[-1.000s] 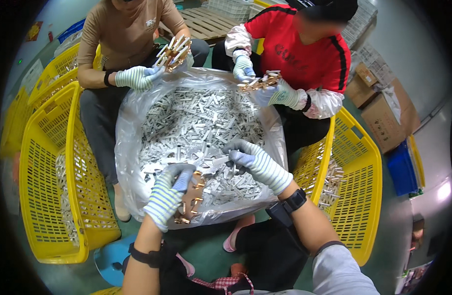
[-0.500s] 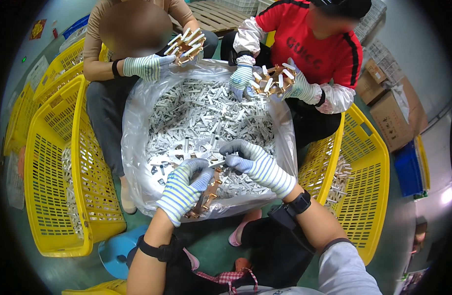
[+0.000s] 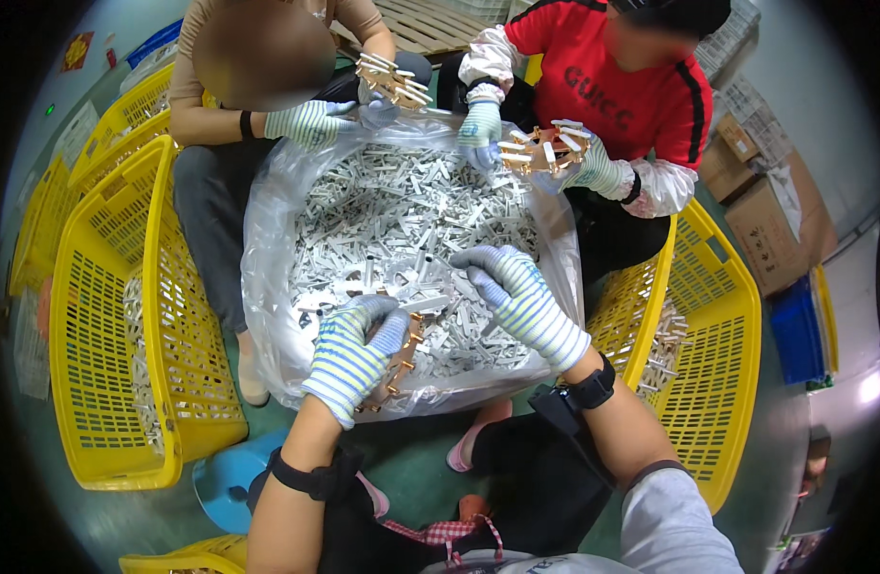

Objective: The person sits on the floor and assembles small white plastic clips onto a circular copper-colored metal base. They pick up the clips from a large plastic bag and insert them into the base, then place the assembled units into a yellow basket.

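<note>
My left hand [image 3: 356,352], in a striped knit glove, is closed around a copper-coloured ring-like rack with small clips [image 3: 402,362]. It is held over the near side of a bin lined with clear plastic [image 3: 268,253]. Part of the rack is hidden behind the glove. My right hand [image 3: 524,301], gloved alike, hovers above the loose pile of short silvery-white metal strips [image 3: 411,206]. Its thumb and fingers are apart, and I see nothing between them. Left of it, larger silvery pieces with upright tubes [image 3: 368,273] lie on the strips.
Two people sit across the bin, each with a gloved hand on a copper rack of white strips [image 3: 394,80] [image 3: 545,151]. Yellow baskets [image 3: 158,316] [image 3: 708,354] holding strips flank the bin. A blue round stool [image 3: 220,488] stands near my left forearm; cardboard boxes [image 3: 770,225] sit at right.
My right hand has moved away from my left, its fingers parting from a pale strip between the hands. The left hand keeps the rack. Both co-workers' racks have shifted and tilted.
</note>
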